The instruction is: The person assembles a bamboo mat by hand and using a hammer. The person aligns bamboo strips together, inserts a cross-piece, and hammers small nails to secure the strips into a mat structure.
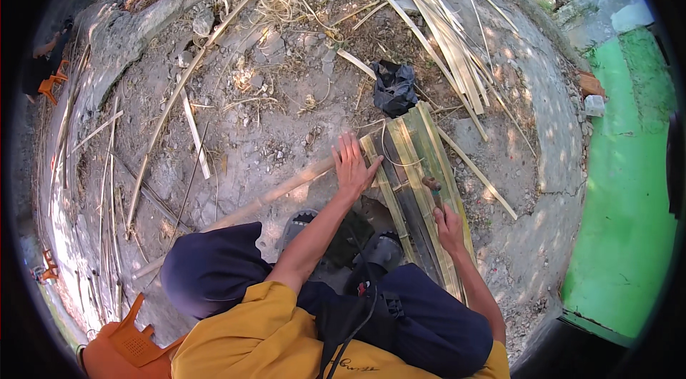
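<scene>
A bundle of green split bamboo strips lies on the ground in front of me, running away toward the upper right. My left hand rests flat with fingers spread on the bundle's left edge, where a long pale bamboo pole meets it. My right hand is closed around the handle of a knife-like tool whose end sits on the strips. I sit low, knees in dark trousers on either side, feet in sandals below the bundle.
Long pale bamboo slats fan out at the top. A black bag lies beyond the bundle. Loose strips and shavings litter the dirt. An orange plastic chair stands at lower left, a green painted floor at right. A person crouches far left.
</scene>
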`<state>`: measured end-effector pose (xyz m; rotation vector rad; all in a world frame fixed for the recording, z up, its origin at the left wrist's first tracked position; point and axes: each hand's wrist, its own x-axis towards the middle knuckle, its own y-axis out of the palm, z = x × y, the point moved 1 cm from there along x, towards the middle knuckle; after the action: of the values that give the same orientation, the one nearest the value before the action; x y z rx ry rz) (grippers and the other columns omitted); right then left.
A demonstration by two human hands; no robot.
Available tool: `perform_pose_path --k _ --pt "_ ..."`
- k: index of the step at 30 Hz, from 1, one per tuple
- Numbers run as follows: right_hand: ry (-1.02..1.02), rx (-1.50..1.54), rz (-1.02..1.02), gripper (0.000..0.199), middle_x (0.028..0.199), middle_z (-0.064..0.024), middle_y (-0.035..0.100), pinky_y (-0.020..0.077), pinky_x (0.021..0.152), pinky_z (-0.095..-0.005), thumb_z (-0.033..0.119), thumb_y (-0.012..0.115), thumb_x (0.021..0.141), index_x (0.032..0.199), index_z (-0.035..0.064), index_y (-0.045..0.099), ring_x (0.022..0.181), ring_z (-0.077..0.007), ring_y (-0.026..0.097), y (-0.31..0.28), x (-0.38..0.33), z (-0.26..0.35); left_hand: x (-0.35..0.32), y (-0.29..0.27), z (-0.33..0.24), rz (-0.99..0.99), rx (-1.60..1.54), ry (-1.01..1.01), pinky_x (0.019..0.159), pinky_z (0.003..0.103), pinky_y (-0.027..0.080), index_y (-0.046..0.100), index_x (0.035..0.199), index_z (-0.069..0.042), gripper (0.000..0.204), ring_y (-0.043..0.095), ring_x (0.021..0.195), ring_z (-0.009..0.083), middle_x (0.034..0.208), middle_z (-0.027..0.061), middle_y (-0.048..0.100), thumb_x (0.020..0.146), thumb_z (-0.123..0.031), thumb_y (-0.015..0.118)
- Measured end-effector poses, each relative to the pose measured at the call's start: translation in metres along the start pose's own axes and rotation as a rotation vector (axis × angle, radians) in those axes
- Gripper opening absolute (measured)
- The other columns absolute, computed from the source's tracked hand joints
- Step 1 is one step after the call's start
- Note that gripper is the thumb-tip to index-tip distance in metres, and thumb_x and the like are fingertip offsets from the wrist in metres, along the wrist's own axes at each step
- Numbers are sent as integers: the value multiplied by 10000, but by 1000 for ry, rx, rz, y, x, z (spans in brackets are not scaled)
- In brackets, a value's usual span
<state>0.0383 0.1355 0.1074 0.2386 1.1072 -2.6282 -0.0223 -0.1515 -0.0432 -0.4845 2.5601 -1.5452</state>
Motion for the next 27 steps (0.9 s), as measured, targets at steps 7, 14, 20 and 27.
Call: perform_pose_path --k 7,14,20,27 --pt "-222 -239 190 237 767 -244 617 454 631 -512 256 547 1083 1117 23 572 727 -462 633 -23 50 27 -10 11 -18 -4 -97 -109 1280 615 39 195 1597 124 1068 76 1600 440 1700 295 158 960 -636 594" --pt "-447 -270 261 215 846 -251 667 483 679 -560 238 561 1069 1166 46 558 804 -484 655 27 118 35 -3 16 -45 -179 -196 -290 1274 627 8 161 1578 160 1067 28 1596 470 1699 311 122 960 -564 643" --pt "-409 -226 305 228 847 -280 664 492 685 -576 241 562 1065 1173 40 555 817 -507 654 60 158 18 -6 16 -53 -149 -165 -321 1286 609 55 240 1572 117 1085 114 1583 456 1632 267 285 865 -534 745" --pt "-432 -243 364 241 843 -272 669 499 689 -586 254 556 1066 1180 42 555 806 -504 661 69 169 20 -6 22 -48 -177 -126 -332 1287 610 67 260 1573 97 1120 175 1569 448 1608 246 319 801 -528 778"
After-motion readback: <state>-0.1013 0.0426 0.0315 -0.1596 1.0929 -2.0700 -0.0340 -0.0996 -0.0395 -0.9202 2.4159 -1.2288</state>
